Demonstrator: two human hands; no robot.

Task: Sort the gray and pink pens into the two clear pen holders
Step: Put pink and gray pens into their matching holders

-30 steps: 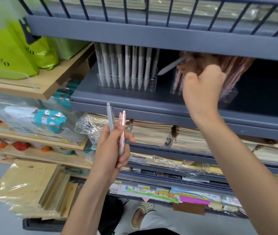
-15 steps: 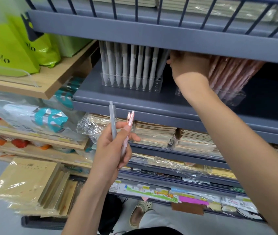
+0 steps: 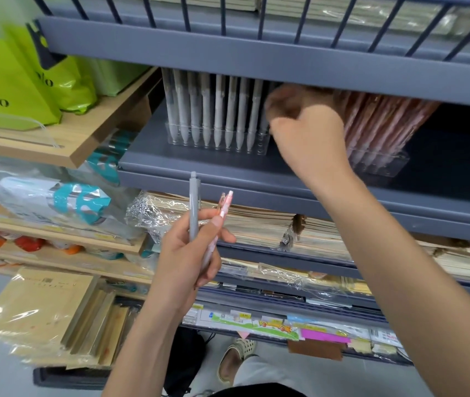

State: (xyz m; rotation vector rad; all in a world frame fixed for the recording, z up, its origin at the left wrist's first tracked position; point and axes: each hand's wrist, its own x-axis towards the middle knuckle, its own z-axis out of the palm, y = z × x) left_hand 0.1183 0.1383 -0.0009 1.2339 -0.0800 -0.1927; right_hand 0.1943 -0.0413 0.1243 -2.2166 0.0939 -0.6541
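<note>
Left hand (image 3: 188,253), below the front lip of the gray shelf (image 3: 256,179), is pinching one gray pen (image 3: 194,207) and one pink pen (image 3: 223,213) between thumb and curled fingers; both pens are pointing clicker-end up and fanning apart at the top. On the shelf, toward its left end, the left clear pen holder (image 3: 262,144) is carrying a row of upright gray pens (image 3: 219,110), tips down in separate slots, and the slots at its right end appear free. The right hand (image 3: 308,133) is reaching over the shelf lip between the two holders, knuckles toward the camera and fingers curled; it is blurred, so whether it is pinching a pen cannot be told. Further right on the shelf, the right clear pen holder (image 3: 382,164) is carrying pink pens (image 3: 385,121), which are leaning rather than standing straight. The step in hand is probably seating a pen by colour. Headroom above the shelf looks tight, so each pen should go in singly, tilted, tip first into a free slot, without nudging its neighbours.
</note>
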